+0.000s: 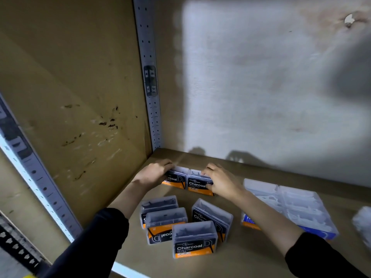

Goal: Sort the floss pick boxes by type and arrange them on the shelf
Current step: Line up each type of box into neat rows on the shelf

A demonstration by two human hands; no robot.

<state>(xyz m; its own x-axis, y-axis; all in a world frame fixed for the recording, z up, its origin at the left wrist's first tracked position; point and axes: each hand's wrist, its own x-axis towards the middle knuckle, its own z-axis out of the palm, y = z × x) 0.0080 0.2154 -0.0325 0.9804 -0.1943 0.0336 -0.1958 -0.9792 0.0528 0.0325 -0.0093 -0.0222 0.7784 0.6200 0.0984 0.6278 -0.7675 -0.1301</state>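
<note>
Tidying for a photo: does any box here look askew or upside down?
Yes. In the loose front group, one charcoal box has its label upside down, and its right neighbour sits skewed. The left hand and right hand hold the back pair straight.

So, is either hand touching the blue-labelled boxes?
No, the left hand and right hand both grip the rear Charcoal boxes.

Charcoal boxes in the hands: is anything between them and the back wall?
Nothing visible. The left hand grips one Charcoal box, the right hand the other Charcoal box; only shelf board lies behind them.
</note>
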